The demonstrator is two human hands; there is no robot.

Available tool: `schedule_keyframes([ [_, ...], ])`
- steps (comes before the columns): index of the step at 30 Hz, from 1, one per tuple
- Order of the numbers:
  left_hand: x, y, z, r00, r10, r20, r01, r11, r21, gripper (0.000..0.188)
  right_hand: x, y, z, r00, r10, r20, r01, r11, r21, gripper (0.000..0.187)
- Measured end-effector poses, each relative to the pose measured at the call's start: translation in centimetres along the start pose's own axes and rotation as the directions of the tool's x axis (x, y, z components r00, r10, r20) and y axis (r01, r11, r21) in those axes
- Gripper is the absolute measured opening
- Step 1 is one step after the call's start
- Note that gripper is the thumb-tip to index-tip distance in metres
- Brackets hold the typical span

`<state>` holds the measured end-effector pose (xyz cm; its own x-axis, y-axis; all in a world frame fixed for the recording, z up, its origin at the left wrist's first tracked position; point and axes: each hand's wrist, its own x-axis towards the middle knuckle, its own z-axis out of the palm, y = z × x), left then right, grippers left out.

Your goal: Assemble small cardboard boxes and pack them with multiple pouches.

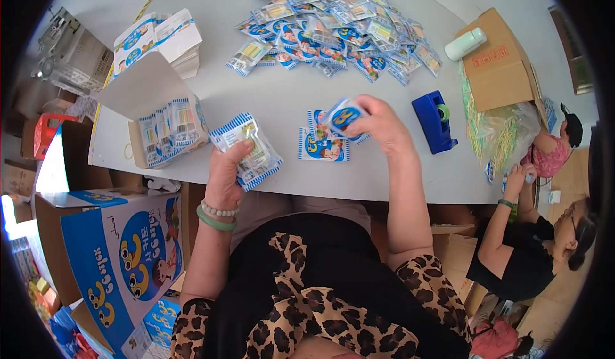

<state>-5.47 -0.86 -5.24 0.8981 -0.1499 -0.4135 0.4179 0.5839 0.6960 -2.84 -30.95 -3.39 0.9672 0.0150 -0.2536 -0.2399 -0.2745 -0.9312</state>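
Note:
My left hand (225,173) is closed around several small candy-like packets (257,153), clear-backed with blue-and-white striped ends, the thumb lying across the top one. To its right, my right hand (385,127) pinches a small blue-and-white printed packet (341,117) between thumb and fingers. It is just above a few similar packets (323,151) lying printed side up on the table, partly covered by it. Left of my left hand stands an open white box (144,80), its lid raised, with a row of packets (168,131) inside.
A large heap of packets (320,32) covers the table's far side. Folded printed boxes (182,45) are stacked far left. At right are a blue tape dispenser (428,125), a cardboard box (503,64), a pale bottle (466,44) and a co-worker (512,256). A large carton (122,250) stands lower left.

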Motion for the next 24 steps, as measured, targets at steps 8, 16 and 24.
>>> schedule_keyframes([
  [8, -0.1, 0.0, 0.1, 0.999, 0.016, 0.032, -0.016, 1.0, 0.012, 0.036, 0.1, -2.4, 1.8, 0.996, 0.066, -0.058, -0.087, 0.654, -0.752, 0.044],
  [16, -0.2, 0.3, 0.3, 1.0, 0.01, 0.024, -0.01, 1.0, -0.006, 0.036, -3.0, -2.3, 3.2, 0.977, 0.132, 0.166, -0.088, 0.965, -0.245, 0.051],
  [24, 0.3, -0.2, -0.4, 0.999, 0.024, 0.035, -0.024, 1.0, 0.016, 0.034, -2.1, -0.9, 4.7, 0.91, -0.367, 0.195, 0.378, 0.54, -0.752, 0.043],
])
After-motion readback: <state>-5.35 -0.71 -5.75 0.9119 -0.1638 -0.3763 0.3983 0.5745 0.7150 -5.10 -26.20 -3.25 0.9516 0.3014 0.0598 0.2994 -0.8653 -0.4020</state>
